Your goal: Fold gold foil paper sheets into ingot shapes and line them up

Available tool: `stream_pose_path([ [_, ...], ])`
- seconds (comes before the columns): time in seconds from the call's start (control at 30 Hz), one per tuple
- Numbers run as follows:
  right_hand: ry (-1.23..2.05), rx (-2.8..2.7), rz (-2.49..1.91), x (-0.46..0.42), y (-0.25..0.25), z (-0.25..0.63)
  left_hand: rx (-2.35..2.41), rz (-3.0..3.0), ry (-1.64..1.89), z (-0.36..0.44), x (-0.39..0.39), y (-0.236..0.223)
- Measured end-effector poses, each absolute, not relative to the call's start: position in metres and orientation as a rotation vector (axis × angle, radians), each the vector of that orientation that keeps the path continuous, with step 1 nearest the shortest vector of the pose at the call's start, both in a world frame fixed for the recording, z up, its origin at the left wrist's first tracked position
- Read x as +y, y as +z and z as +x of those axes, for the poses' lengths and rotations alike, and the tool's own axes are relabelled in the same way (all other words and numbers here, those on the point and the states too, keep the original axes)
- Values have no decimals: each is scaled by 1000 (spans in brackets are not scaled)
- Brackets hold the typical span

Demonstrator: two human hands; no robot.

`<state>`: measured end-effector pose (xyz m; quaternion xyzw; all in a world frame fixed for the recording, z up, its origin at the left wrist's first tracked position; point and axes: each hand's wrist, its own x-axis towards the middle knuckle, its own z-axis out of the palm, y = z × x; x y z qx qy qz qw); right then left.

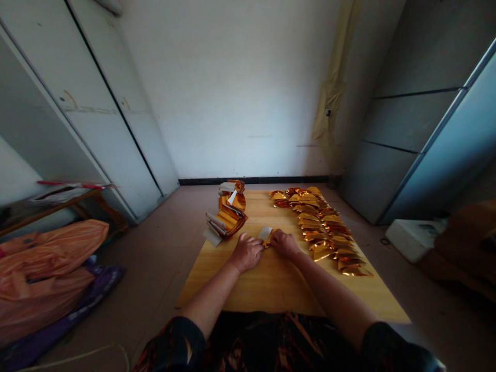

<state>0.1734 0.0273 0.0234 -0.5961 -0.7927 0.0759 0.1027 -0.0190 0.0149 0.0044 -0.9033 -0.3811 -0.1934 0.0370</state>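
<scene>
A small sheet of gold foil paper [265,234], with a pale grey back, lies partly folded on the wooden table [271,284]. My left hand [248,252] presses its closed fingers on the sheet's left edge. On the other side, the fingers of my right hand [285,243] pinch the sheet's right part and hide some of it. Just beyond my left hand are loose stacks of curled gold foil paper [228,217], grey backs showing in places. To the right of my right hand, folded gold paper pieces [321,222] lie in overlapping rows.
Pale cabinets [104,103] stand at the left and a grey fridge-like cabinet [403,124] at the right. Orange plastic bags [50,274] lie on the left. A white box [411,240] sits on the floor right of the table, and a white wall [240,93] rises behind.
</scene>
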Motion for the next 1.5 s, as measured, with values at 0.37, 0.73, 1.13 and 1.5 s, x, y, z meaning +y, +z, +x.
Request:
stream_pose_path([
  [0.37, 268, -2398, -1553, 21, 26, 180, -1187, -2786, -608, -19, 14, 2],
  [0.73, 293, -2286, -1818, 24, 30, 168, -1184, -2820, -541, -21, 11, 8],
  [1.13, 301, -2214, -1948, 23, 34, 159, -1223, -2812, -500, -19, 8, 6],
  [1.5, 319, -2206, -1914, 22, 32, 161, -1291, -2792, -515, -17, 5, 5],
])
